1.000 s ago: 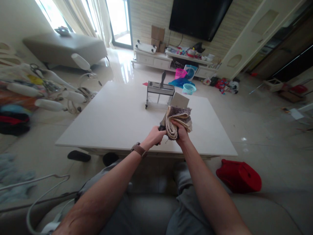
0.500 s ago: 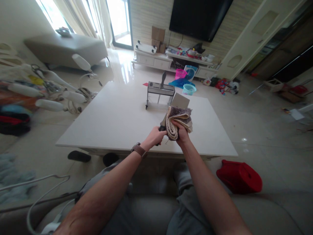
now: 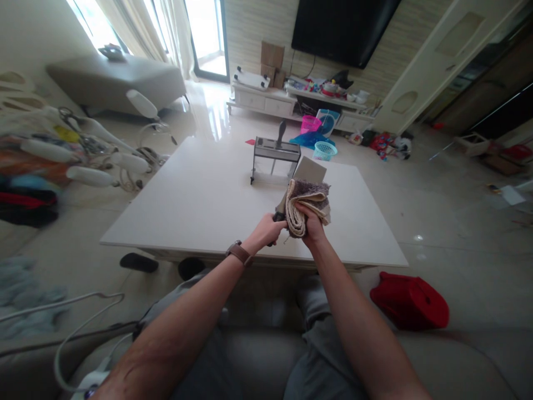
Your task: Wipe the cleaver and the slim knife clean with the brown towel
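Observation:
My left hand (image 3: 268, 229) is closed round the black handle (image 3: 278, 216) of a cleaver, low over the front of the table. Its wide grey blade (image 3: 310, 170) shows beyond a folded brown and beige towel (image 3: 308, 195), which hides the middle part. My right hand (image 3: 312, 225) grips this towel from the right, thumb pressed on its folds, and holds it against the blade. Behind them on the white table (image 3: 187, 205) stands a clear-sided knife holder (image 3: 275, 153) with a dark frame. One dark handle (image 3: 282, 132) sticks up out of its top.
A small red piece (image 3: 250, 142) lies by the holder. Beyond the table are a light blue basket (image 3: 325, 150), a pink basket (image 3: 310, 123) and a low TV cabinet (image 3: 262, 104). A red bag-like object (image 3: 410, 301) lies at front right; a white-armed lamp (image 3: 104, 139) stands left.
The whole view has shifted slightly to the right. Both hands keep their grips, and the towel and cleaver look almost the same relative to the table.

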`<control>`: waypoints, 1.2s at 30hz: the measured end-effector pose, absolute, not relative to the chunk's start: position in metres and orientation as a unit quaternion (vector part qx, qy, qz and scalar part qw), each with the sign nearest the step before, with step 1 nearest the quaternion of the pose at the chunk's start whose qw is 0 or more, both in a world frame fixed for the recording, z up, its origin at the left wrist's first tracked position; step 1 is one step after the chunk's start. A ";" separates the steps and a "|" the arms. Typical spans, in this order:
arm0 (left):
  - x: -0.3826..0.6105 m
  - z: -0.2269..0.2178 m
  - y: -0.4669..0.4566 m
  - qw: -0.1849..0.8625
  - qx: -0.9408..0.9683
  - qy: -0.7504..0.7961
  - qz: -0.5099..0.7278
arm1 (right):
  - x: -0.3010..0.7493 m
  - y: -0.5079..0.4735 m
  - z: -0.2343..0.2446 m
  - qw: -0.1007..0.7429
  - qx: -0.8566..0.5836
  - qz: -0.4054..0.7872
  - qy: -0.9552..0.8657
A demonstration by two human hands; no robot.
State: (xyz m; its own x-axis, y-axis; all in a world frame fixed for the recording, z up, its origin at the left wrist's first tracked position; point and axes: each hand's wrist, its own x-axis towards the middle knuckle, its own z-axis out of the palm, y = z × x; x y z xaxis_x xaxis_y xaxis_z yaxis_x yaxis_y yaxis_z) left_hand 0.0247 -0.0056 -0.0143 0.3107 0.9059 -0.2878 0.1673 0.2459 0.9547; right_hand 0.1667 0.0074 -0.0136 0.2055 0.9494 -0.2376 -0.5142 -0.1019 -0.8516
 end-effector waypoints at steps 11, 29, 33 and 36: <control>0.023 -0.012 -0.006 0.605 0.534 0.507 0.304 | 0.167 0.009 -0.016 0.618 -0.451 0.595 -0.248; 0.023 -0.008 -0.005 0.575 0.549 0.529 0.296 | 0.177 0.007 -0.005 0.614 -0.443 0.595 -0.269; 0.024 -0.010 -0.006 0.581 0.535 0.533 0.302 | 0.172 0.002 -0.008 0.548 -0.448 0.637 -0.305; 0.021 -0.007 -0.006 0.572 0.545 0.534 0.300 | 0.170 0.003 -0.009 0.544 -0.457 0.631 -0.313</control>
State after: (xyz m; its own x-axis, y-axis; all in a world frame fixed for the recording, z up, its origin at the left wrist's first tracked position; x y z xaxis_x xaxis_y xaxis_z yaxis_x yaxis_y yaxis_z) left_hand 0.0214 -0.0063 -0.0066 0.2488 0.9258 -0.2845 0.2381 0.2262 0.9445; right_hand 0.1703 0.0030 -0.0090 0.0081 0.9716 -0.2365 -0.4005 -0.2135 -0.8911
